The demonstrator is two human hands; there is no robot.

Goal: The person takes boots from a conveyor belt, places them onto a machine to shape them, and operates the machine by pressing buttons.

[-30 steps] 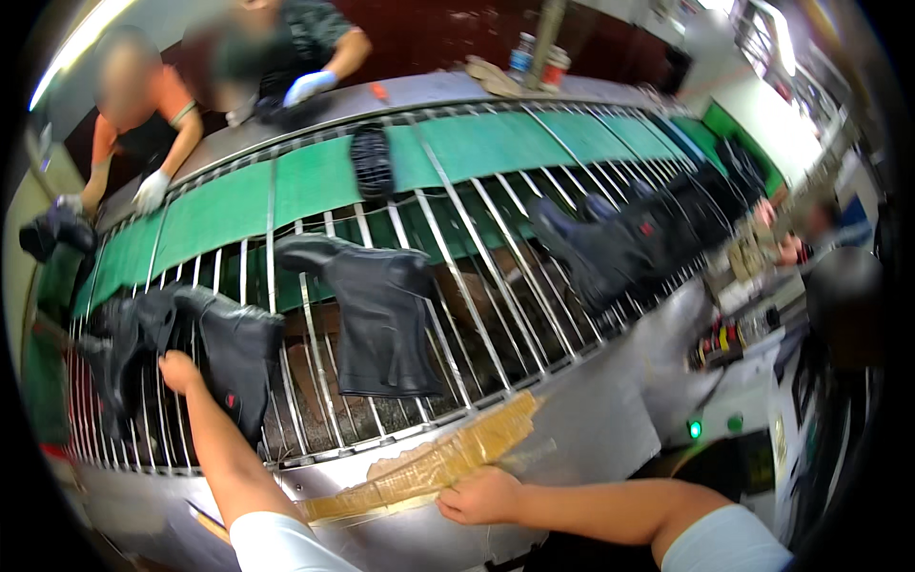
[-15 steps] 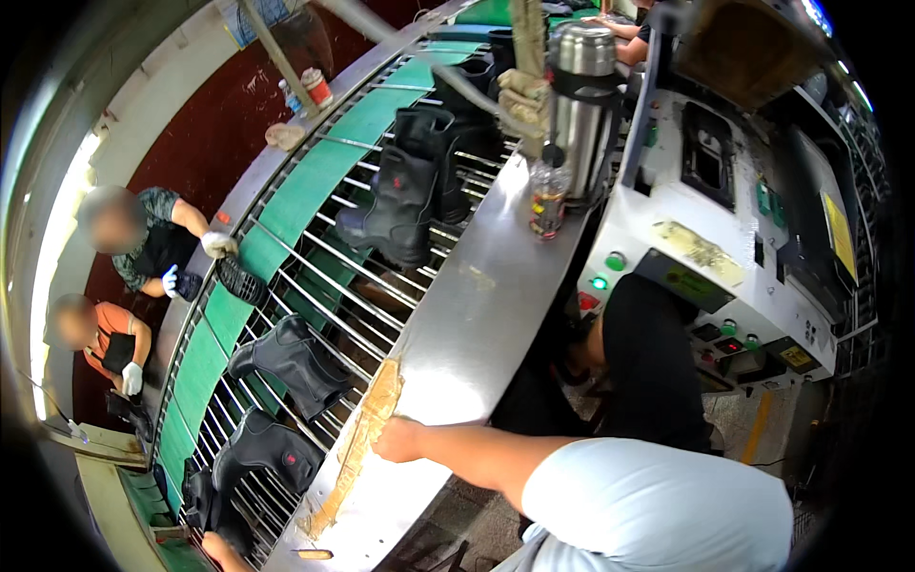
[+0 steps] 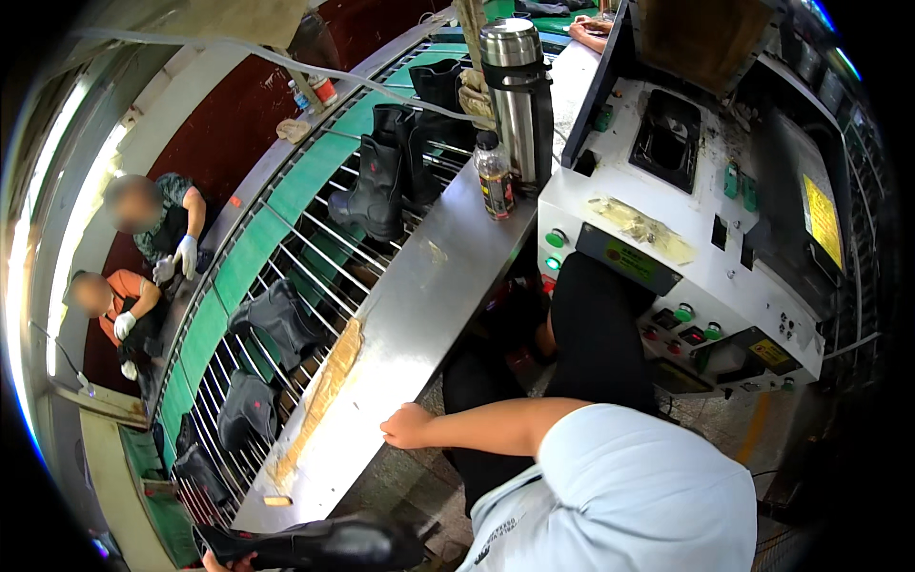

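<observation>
My left hand (image 3: 231, 561) grips a glossy black boot (image 3: 334, 545) at the lower edge, its fingers wrapped around the part near its left end. The boot lies sideways over the near end of the metal bench (image 3: 410, 296); part of it is cut off by the picture's edge. My right hand (image 3: 408, 426) is closed in a fist at the bench's right edge, with nothing showing in it. A strip of brown tape (image 3: 324, 396) runs along the bench's left side, and a small yellowish piece (image 3: 277, 500) lies near the boot.
Several black boots (image 3: 372, 195) stand or lie on the roller rack (image 3: 315, 234), left of the bench. A steel flask (image 3: 515, 100) and a bottle (image 3: 495, 176) stand at the bench's far end. A white machine (image 3: 658, 219) is at right. Two gloved people (image 3: 148, 224) are beyond the rack.
My left hand has brought a boot from the rack to the bench's near end. My right fist has shifted off the tape to the bench edge. One co-worker's boot has left the green strip.
</observation>
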